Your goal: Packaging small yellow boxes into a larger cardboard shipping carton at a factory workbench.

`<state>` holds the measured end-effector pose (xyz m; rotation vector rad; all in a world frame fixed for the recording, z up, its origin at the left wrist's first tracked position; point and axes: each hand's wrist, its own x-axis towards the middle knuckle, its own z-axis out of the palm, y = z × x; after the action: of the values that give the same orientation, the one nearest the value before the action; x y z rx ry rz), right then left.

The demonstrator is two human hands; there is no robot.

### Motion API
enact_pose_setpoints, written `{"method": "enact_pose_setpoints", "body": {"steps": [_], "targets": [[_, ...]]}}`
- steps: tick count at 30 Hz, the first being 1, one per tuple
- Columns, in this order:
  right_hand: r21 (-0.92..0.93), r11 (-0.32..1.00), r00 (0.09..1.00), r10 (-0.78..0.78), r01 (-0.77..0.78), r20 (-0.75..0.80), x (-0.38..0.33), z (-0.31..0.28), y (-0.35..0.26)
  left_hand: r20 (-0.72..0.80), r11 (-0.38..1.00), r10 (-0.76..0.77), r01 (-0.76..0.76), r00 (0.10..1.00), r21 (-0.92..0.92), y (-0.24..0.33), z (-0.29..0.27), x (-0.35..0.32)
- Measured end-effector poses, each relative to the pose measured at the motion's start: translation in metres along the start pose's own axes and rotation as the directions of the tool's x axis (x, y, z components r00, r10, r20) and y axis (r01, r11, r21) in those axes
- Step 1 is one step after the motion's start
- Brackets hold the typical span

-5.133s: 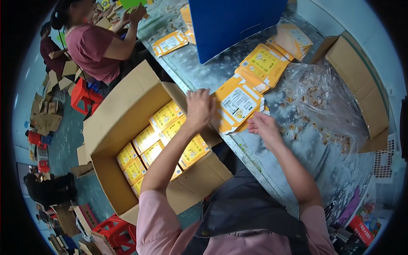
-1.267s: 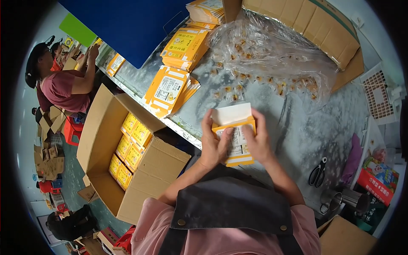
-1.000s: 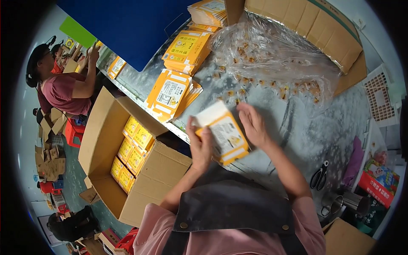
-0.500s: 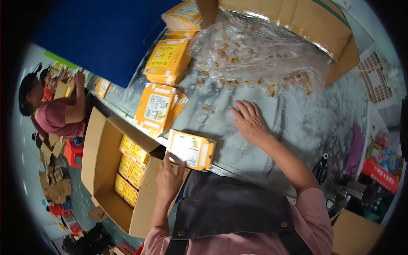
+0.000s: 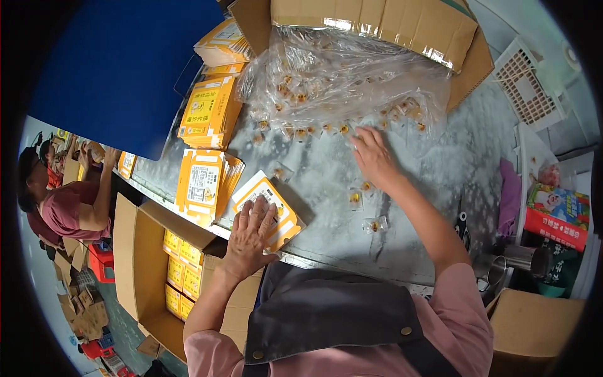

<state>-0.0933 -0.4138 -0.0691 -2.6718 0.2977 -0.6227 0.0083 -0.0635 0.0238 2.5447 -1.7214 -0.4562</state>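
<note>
My left hand [image 5: 250, 231] lies flat on a yellow and white packet [image 5: 267, 206] near the front edge of the grey table [image 5: 440, 182]. My right hand [image 5: 373, 156] reaches forward with fingers spread over small clear-wrapped sweets [image 5: 356, 197] scattered on the table, at the edge of a clear plastic bag [image 5: 339, 81] full of them. Stacks of the same yellow packets [image 5: 202, 183] lie to the left of my left hand. Below the table edge stands an open cardboard box [image 5: 157, 264] with yellow packets in rows.
A large cardboard box [image 5: 389, 25] lies behind the plastic bag. A blue board [image 5: 119, 69] stands at the back left. Another person [image 5: 63, 201] works at the far left. A white basket [image 5: 527, 81], a purple cloth and a colourful carton [image 5: 556, 210] sit at the right.
The packet I held in both hands has come down onto the table near the edge under my left hand. My right hand has let go and reached out to the scattered sweets.
</note>
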Motion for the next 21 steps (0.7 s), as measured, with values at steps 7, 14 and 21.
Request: {"method": "enact_pose_setpoints", "body": {"steps": [7, 14, 21], "targets": [[0.254, 0.963, 0.969, -0.144, 0.091, 0.199, -0.045, -0.031, -0.041, 0.106, 0.997, 0.014, -0.022, 0.994, 0.071, 0.009, -0.006, -0.009], [0.233, 0.967, 0.995, -0.095, 0.099, -0.027, 0.046, 0.014, -0.016, 0.076, 0.986, 0.046, -0.057, 0.996, 0.157, 0.009, -0.01, 0.004], [0.136, 0.985, 0.993, -0.112, 0.105, 0.044, 0.047, 0.036, -0.016, 0.062, 0.993, 0.048, -0.055, 0.997, 0.102, 0.006, -0.012, 0.011]]}}
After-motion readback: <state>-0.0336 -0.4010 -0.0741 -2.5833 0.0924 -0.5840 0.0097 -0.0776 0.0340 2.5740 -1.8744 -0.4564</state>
